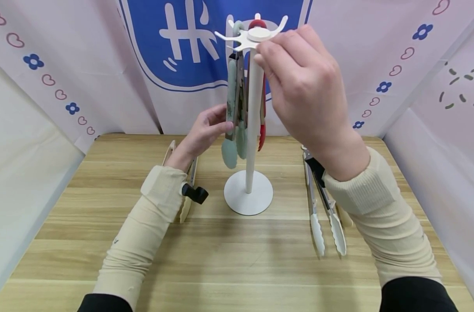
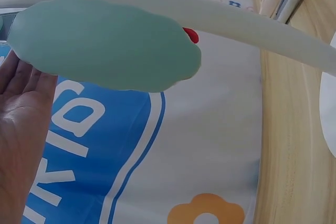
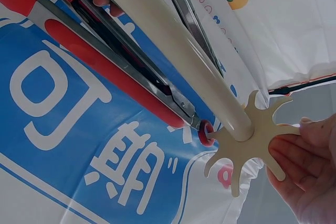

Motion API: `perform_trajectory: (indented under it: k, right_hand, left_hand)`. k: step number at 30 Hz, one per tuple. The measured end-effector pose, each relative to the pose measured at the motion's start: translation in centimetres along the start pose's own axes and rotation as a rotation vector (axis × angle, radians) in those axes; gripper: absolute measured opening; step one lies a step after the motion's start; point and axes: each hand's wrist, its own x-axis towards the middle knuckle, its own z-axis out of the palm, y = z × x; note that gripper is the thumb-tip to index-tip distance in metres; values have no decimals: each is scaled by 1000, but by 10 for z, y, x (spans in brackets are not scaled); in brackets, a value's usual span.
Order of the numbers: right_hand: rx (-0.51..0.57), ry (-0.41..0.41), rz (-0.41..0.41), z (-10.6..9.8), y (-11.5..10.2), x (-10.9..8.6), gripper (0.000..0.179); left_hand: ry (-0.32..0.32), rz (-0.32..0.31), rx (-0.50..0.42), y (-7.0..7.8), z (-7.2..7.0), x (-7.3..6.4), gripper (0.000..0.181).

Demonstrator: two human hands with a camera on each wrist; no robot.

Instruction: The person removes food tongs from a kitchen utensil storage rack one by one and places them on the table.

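A white stand (image 1: 253, 130) with a ring of hooks on top holds hanging tongs. Green-tipped tongs (image 1: 229, 152) hang at its left, and red tongs (image 3: 121, 77) hang behind the pole. My left hand (image 1: 207, 132) is at the green tongs, thumb across their front and fingers behind; the green head fills much of the left wrist view. High up, my right hand (image 1: 305, 82) pinches a hook arm of the stand's top (image 3: 236, 150) between thumb and fingers. From the head, that hand covers the right side of the hook ring.
Tongs with white scalloped tips (image 1: 326, 229) lie on the wooden table (image 1: 237, 268) right of the stand, partly under my right forearm. Beige-tipped tongs (image 1: 185, 211) lie at the left beneath my left wrist. A printed curtain (image 1: 190, 104) closes off the back.
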Motion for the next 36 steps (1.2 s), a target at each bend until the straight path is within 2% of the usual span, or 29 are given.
perform_trajectory:
  k: [4, 9, 13, 16, 18, 20, 22, 27, 29, 31, 36]
  right_hand:
    - [-20, -14, 13, 19, 18, -10, 30]
    - [-21, -19, 19, 5, 5, -5, 29]
    - [-34, -36, 25, -2, -3, -1, 28]
    - [-29, -37, 35, 11, 11, -7, 27]
    - [-13, -41, 49, 22, 21, -11, 27]
    - [-10, -26, 35, 20, 19, -10, 28]
    - [4, 1, 15, 0, 0, 0, 27]
    - [91, 17, 2, -88, -90, 47, 20]
    - [96, 15, -6, -100, -103, 54, 22]
    - [75, 11, -13, -92, -93, 50, 22]
    - [21, -15, -7, -44, -39, 19, 28]
  left_hand:
    - [14, 6, -17, 0, -1, 0, 69]
    - [19, 23, -9, 0, -2, 0, 64]
    - [29, 30, -16, 1, -2, 0, 52]
    - [38, 29, -33, 0, -4, 0, 48]
    - [44, 29, -46, 0, -4, -1, 52]
    - [53, 30, -65, 0, -5, -1, 57]
    - [57, 32, -74, 0, -6, -3, 61]
    - [65, 28, -80, -1, -9, -6, 47]
    - [70, 18, -79, -1, -10, -8, 43]
    - [79, 2, -67, 0, -11, -10, 43]
    - [128, -65, -13, 4, -12, -16, 41]
